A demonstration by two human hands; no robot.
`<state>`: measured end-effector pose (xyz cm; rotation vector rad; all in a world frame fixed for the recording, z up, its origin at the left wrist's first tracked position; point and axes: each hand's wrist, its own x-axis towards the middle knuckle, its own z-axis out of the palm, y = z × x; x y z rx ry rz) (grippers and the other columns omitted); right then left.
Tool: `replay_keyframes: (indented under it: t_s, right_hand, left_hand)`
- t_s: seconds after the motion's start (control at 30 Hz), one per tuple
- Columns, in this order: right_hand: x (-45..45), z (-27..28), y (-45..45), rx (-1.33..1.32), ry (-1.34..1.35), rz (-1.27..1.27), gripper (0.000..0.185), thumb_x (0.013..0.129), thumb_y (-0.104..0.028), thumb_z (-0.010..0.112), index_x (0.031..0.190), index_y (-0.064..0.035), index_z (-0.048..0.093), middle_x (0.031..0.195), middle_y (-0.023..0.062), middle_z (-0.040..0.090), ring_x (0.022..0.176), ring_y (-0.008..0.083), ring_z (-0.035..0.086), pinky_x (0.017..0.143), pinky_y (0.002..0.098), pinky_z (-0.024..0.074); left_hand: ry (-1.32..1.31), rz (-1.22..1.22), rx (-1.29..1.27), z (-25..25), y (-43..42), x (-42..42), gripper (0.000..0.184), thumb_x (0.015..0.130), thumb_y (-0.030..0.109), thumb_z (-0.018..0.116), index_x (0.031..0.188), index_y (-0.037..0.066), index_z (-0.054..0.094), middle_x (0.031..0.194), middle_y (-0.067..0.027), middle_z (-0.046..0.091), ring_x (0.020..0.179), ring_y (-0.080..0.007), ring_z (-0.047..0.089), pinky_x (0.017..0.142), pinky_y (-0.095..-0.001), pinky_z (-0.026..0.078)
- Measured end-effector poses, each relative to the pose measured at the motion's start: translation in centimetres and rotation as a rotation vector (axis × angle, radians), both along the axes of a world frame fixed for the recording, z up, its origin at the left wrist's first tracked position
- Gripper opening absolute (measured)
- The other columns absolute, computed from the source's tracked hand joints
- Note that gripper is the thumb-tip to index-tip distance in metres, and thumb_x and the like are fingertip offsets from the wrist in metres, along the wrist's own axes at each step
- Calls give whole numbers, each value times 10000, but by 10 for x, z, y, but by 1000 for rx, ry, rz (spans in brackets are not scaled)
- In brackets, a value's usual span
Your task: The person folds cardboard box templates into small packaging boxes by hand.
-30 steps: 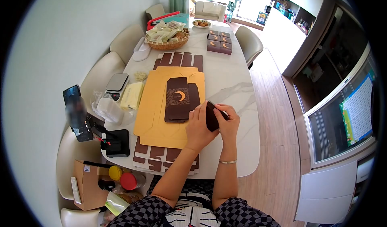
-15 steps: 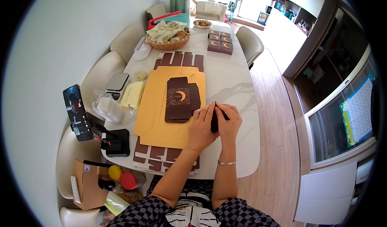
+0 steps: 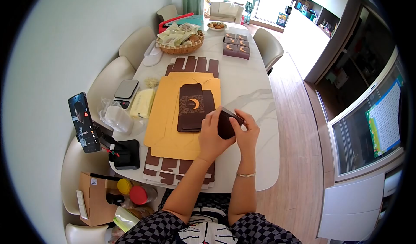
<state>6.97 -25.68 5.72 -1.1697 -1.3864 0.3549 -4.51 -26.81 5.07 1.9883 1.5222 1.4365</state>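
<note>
A small dark brown box [image 3: 226,123] is held between both hands over the right edge of the yellow sheets. My left hand [image 3: 213,135] wraps its left side, and my right hand [image 3: 247,132] grips its right side with thumb and fingers. Flat dark brown cartons with a crescent moon [image 3: 190,107] lie just left of the hands, on the yellow cardboard sheets [image 3: 162,127]. Under these, brown-and-white cut sheets [image 3: 167,170] stick out at the near and far ends. Several finished moon boxes [image 3: 236,50] stand grouped at the far right of the table.
A phone [image 3: 83,122] on a black stand [image 3: 125,154] is at the left edge. Nearby are a scale [image 3: 126,88], a yellow packet [image 3: 142,103] and a plastic-wrapped bundle [image 3: 119,118]. Farther back sit a wicker basket of packets [image 3: 180,49] and a bowl [image 3: 216,26].
The small box has been turned in the hands: it was seen narrow half a second ago, and now a broad dark face shows. The fingers have shifted slightly on it.
</note>
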Motion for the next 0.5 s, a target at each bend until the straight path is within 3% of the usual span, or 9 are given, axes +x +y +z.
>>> replay_keyframes:
  t_s: [0.07, 0.17, 0.4, 0.47, 0.5]
  right_hand:
    - [7, -9, 2, -129, 330, 140, 271, 804, -23, 730, 1073, -42, 702, 1099, 87, 666, 961, 168, 643, 762, 297, 551]
    - [10, -3, -2, -145, 396, 266, 283, 813, -30, 732, 1094, -53, 705, 1177, 86, 638, 988, 149, 630, 716, 262, 571]
    - [6, 8, -4, -117, 271, 223, 271, 800, 11, 714, 1062, -54, 719, 1137, 98, 654, 961, 143, 642, 639, 228, 577]
    - [6, 10, -5, -109, 235, 220, 254, 801, 21, 701, 1043, -53, 723, 1108, 96, 662, 946, 142, 647, 633, 223, 577]
    - [6, 11, -6, -109, 235, 219, 254, 801, 21, 701, 1043, -53, 723, 1108, 96, 662, 946, 142, 647, 633, 223, 577]
  left_hand:
    - [-129, -24, -33, -6, 5, -4, 922, 597, 270, 854, 1385, 83, 415, 1218, -115, 519, 1052, -309, 548, 866, -379, 505]
    - [-306, -67, -171, -3, 3, -5, 903, 612, 218, 852, 1380, 43, 411, 1187, -127, 523, 1087, -246, 553, 908, -348, 479]
    - [-373, -110, -188, -10, 7, -7, 885, 621, 191, 850, 1374, 33, 414, 1183, -117, 523, 1043, -196, 565, 883, -312, 483]
    - [-360, -125, -195, -8, 7, -8, 936, 614, 266, 861, 1381, 18, 386, 1183, -158, 518, 1071, -279, 563, 900, -370, 493]
    - [-360, -126, -195, -8, 6, -8, 936, 614, 266, 861, 1381, 18, 386, 1183, -158, 518, 1071, -279, 563, 900, -370, 493]
